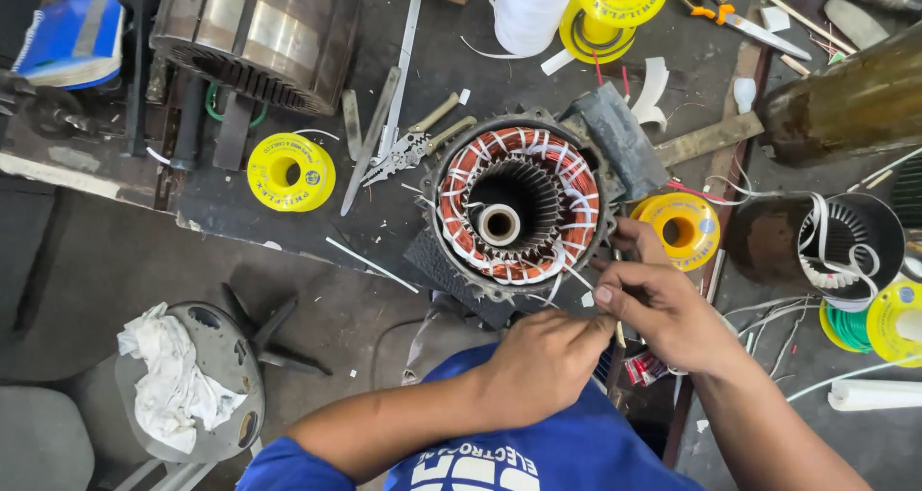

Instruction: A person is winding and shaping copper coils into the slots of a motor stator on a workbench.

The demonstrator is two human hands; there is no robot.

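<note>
Left hand (540, 364) and right hand (663, 311) meet fingertip to fingertip just below the motor stator (517, 206), both pinched narrow on a thin white strand; its exact kind cannot be told. Stator sits mid-tabletop (288, 213), copper windings laced with white ties, rim toward the hands. Yellow spool (684, 228) just right of it, pliers (408, 150) to its left. White rag (173, 376) lies on a stool, well apart.

Both forearms reach forward, left hand (540, 364) and right hand (663, 309) close together, fingers (615, 294) pinched, fingertips nearly touching.
</note>
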